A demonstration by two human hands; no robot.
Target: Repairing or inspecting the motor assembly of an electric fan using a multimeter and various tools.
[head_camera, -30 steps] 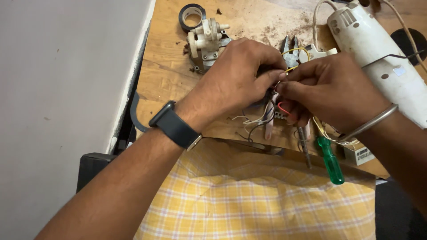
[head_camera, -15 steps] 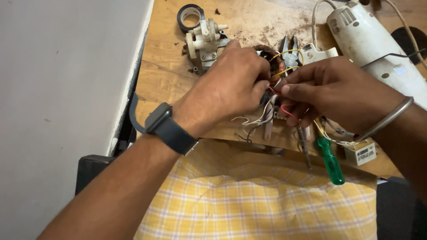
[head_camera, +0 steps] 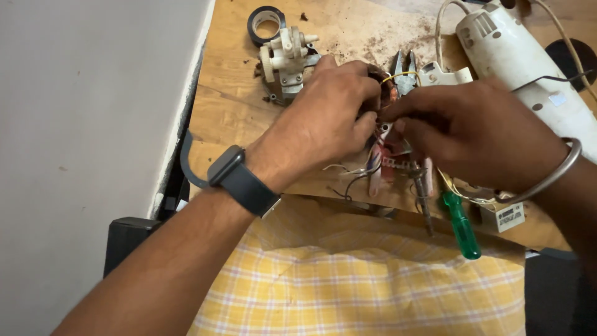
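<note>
My left hand (head_camera: 323, 121), with a dark watch (head_camera: 239, 180) on the wrist, closes its fingers on a small wired part (head_camera: 388, 155) over the wooden bench (head_camera: 230, 106). My right hand (head_camera: 479, 134), wearing a metal bangle (head_camera: 553, 174), pinches the same part from the right, fingertips meeting the left hand's. Thin wires in several colours (head_camera: 354, 174) hang below the hands. Most of the part is hidden by my fingers.
A green-handled screwdriver (head_camera: 460, 224) lies by the bench's near edge. Pliers (head_camera: 404, 65), a white plastic valve assembly (head_camera: 286, 56), a roll of black tape (head_camera: 264, 18) and a white appliance body (head_camera: 516, 62) sit behind the hands. A small white box (head_camera: 507, 218) rests at right. A grey wall (head_camera: 87, 124) runs along the left.
Both hands have shifted slightly farther from me and to the left with the wired part. The fingers have regripped close together on it.
</note>
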